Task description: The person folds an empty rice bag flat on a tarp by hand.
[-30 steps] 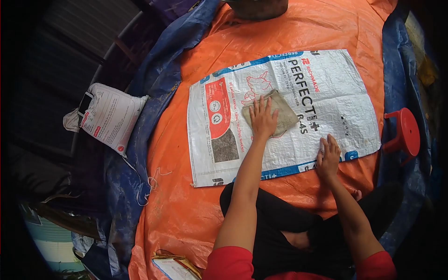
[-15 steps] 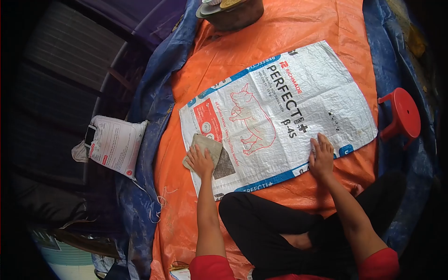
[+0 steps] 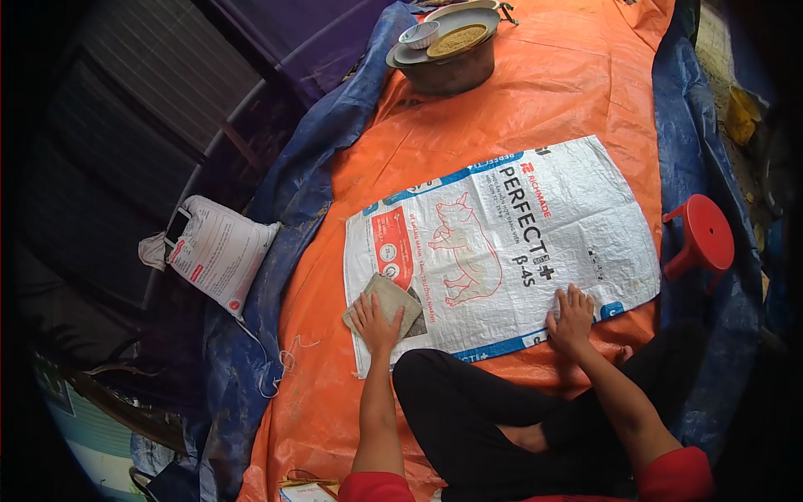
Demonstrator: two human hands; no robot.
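A white woven feed sack (image 3: 577, 213) with a red pig drawing and "PERFECT" lettering lies flat in front of me. My left hand (image 3: 375, 325) is spread flat on a folded greyish-beige cloth (image 3: 396, 296), near the sack's left end. The cloth covers most of a dark printed square and part of a red panel. At the sack's near edge, toward the right, my right hand (image 3: 573, 318) rests palm down on the plastic with its fingers extended and nothing in it.
Orange tarp (image 3: 585, 92) lies under the sack, with blue tarp (image 3: 293, 180) along its sides. A red stool (image 3: 711, 234) stands right. A stuffed white sack (image 3: 222, 251) with a phone (image 3: 177, 224) leans left. Farther off, a large pot (image 3: 452, 75) carries trays and a bowl (image 3: 419, 35).
The view has tilted up, showing more of the pot. My left hand has slid the cloth rightward over the dark printed square. My right hand stays near the sack's front edge.
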